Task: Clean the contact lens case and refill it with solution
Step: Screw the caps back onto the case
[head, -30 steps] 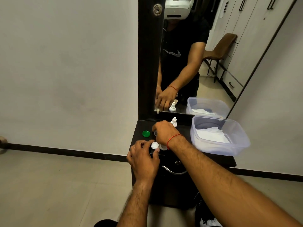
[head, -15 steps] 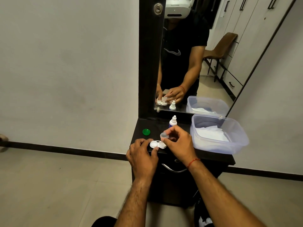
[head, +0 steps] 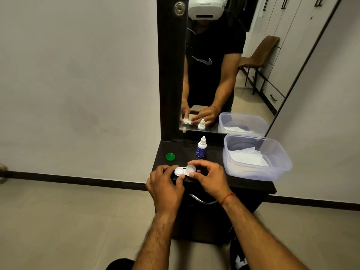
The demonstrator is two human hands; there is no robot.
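Both hands meet over the near edge of a dark dresser top point(head: 251, 185), holding a white contact lens case point(head: 184, 170) between them. The left hand point(head: 165, 186) pinches the left end of the case, its thumb under the near rim and its fingers curled over the far side of the left well. The right hand point(head: 209, 177) works at the right well: its forefinger arches over the far side and its thumb presses at the near side of a clear round cap point(head: 191, 169) that sits on that well; whether the cap is fully seated or only resting there cannot be told. A red thread bracelet point(head: 227, 197) circles the right wrist. Farther back, just beyond the case, a small solution bottle point(head: 201, 147) with a white dropper tip and a blue label stands upright. To the left of the bottle, near the left edge of the top, a green cap point(head: 170, 156) lies flat, well apart from the case. On the right side of the top sits a clear plastic tub point(head: 259, 173) with white tissue point(head: 247, 157) in it. Behind everything a mirror point(head: 224, 75) in a dark frame reflects the hands, the bottle and the tub.
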